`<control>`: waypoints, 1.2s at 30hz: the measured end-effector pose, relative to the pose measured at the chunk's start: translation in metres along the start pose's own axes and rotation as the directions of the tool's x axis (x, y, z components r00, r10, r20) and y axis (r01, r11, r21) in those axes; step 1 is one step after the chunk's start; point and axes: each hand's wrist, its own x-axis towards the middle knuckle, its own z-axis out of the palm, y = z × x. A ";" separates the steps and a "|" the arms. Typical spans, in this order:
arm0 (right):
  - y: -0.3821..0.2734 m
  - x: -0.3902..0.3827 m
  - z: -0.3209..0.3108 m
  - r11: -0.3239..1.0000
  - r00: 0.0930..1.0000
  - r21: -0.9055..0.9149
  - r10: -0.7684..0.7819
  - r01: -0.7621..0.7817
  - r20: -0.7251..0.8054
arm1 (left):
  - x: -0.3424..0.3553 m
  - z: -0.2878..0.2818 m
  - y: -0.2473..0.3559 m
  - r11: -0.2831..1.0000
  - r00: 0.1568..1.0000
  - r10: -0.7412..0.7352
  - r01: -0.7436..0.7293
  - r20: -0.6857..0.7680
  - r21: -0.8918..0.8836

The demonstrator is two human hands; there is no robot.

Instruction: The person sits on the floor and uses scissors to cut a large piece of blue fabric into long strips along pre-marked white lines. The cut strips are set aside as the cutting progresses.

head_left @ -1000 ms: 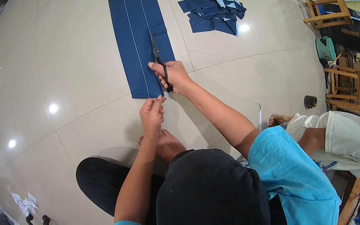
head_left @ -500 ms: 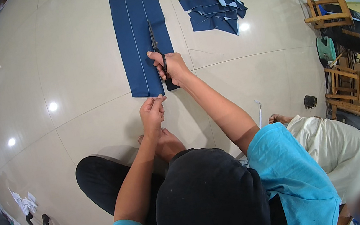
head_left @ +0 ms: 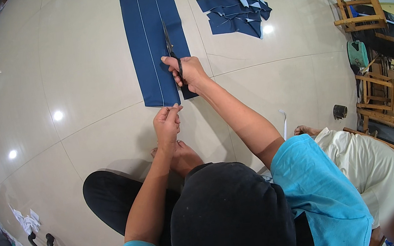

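Note:
A long strip of dark blue fabric [head_left: 138, 40] with pale lines along its length lies on the tiled floor in front of me. My left hand [head_left: 167, 123] pinches its near right corner between thumb and fingers. My right hand [head_left: 187, 73] grips black-handled scissors [head_left: 170, 46], whose blades point away from me along the right-hand pale line. Between the near corner and the scissors a slit parts the fabric, and a narrower piece lies to the right of the cut. My fingers partly cover the scissors' handles.
Blue fabric scraps [head_left: 237, 14] lie heaped at the far right. Wooden stools [head_left: 357, 9] stand along the right side, by a green container [head_left: 357, 53]. A person in pale clothing [head_left: 364, 165] is close on my right. A roll of dark tape [head_left: 340, 111] rests on the floor.
The scissors' blades have shifted very slightly to the right. Both hands stay in nearly the same place. The person on my right has moved a little.

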 end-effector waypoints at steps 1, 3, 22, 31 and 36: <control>-0.001 -0.001 0.000 1.000 1.000 -0.006 -0.002 0.002 -0.001 | 0.000 0.000 0.000 1.000 1.000 -0.001 0.001 -0.001 0.001; 0.000 0.000 0.000 1.000 1.000 -0.006 -0.008 0.008 0.003 | -0.001 0.001 0.001 1.000 1.000 -0.004 0.004 -0.002 0.002; 0.001 0.003 -0.002 0.999 1.000 -0.028 -0.018 0.018 -0.003 | -0.003 0.002 0.003 1.000 1.000 -0.001 0.001 0.001 0.006; -0.019 0.009 0.003 1.000 1.000 -0.003 -0.009 0.009 -0.008 | -0.003 0.001 0.002 1.000 1.000 0.004 -0.004 -0.004 0.009; -0.018 0.017 0.002 1.000 1.000 -0.014 -0.021 0.022 0.012 | -0.004 0.000 0.003 1.000 1.000 -0.003 0.003 0.007 0.004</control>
